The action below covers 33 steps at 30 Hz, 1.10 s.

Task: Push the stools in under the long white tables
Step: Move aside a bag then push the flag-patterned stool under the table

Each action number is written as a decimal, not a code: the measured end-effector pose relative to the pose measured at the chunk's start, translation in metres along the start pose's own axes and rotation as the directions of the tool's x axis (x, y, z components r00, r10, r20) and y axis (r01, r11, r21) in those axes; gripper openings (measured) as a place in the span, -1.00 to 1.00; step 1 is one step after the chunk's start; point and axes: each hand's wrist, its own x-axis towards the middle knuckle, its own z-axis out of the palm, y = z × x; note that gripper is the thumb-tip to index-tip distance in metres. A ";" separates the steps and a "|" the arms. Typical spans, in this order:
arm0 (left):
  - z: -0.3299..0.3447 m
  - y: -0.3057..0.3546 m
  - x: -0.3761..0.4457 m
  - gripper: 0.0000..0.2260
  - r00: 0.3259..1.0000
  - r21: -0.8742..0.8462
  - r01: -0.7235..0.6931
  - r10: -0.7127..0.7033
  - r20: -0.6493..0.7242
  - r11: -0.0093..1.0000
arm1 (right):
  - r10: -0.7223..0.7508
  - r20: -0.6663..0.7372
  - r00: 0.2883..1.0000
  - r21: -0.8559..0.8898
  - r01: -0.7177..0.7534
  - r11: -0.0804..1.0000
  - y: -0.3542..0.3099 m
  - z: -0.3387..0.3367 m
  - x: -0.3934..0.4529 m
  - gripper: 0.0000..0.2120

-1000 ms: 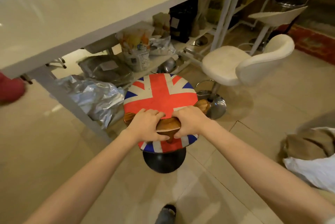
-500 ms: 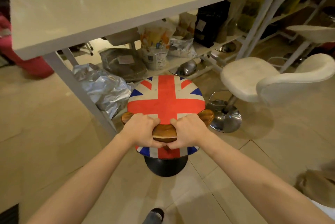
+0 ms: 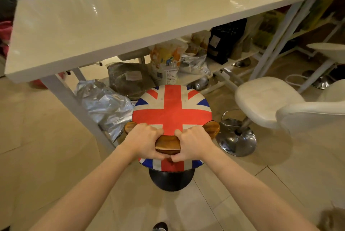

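Observation:
A round stool with a Union Jack seat (image 3: 171,111), a curved wooden backrest and a black base stands on the tiled floor just in front of the long white table (image 3: 115,17). My left hand (image 3: 143,142) and my right hand (image 3: 192,143) both grip the low wooden backrest (image 3: 168,144) at the seat's near edge. The seat's far edge lies near the table's front edge. A white padded bar stool (image 3: 265,100) with a chrome base stands to the right, outside the table.
Under the table a low shelf holds several bags: a crumpled silver foil bag (image 3: 106,107), a dark flat bag, a printed bag (image 3: 166,62), a black bag. A slanted white table leg (image 3: 74,107) stands left of the stool. Another white stool (image 3: 328,49) is far right.
The view has shifted so that more of the tabletop shows and the stool sits more centred before the table. Both hands keep the same grip on the backrest.

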 end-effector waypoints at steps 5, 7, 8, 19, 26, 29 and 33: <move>-0.001 -0.027 0.023 -0.56 0.999 0.020 0.017 -0.018 0.043 1.000 | -0.004 -0.012 1.000 0.014 0.004 1.000 0.017 -0.003 0.030 -0.41; -0.002 -0.036 0.033 -0.55 0.998 0.025 0.020 -0.022 0.056 0.999 | -0.001 -0.014 1.000 0.010 0.001 1.000 0.024 -0.003 0.042 -0.41; -0.002 -0.042 0.037 -0.55 0.998 0.023 0.019 -0.021 0.056 1.000 | 0.000 -0.015 1.000 0.007 0.000 1.000 0.026 -0.003 0.048 -0.41; -0.003 -0.093 0.077 -0.55 0.999 -0.016 -0.006 0.006 0.031 1.000 | 0.018 -0.026 0.999 0.022 -0.017 1.000 0.052 -0.002 0.103 -0.40; -0.002 -0.108 0.093 -0.53 0.998 -0.002 0.030 -0.030 0.055 1.000 | 0.021 -0.016 1.000 0.012 -0.021 1.000 0.065 -0.005 0.123 -0.40; -0.002 -0.110 0.095 -0.53 0.997 -0.014 0.040 -0.039 0.064 0.999 | 0.023 -0.003 1.000 0.018 -0.023 1.000 0.066 -0.006 0.125 -0.41; 0.000 -0.108 0.094 -0.53 0.997 -0.020 0.039 -0.038 0.060 0.999 | 0.023 -0.007 1.000 0.031 -0.023 0.999 0.067 -0.004 0.123 -0.43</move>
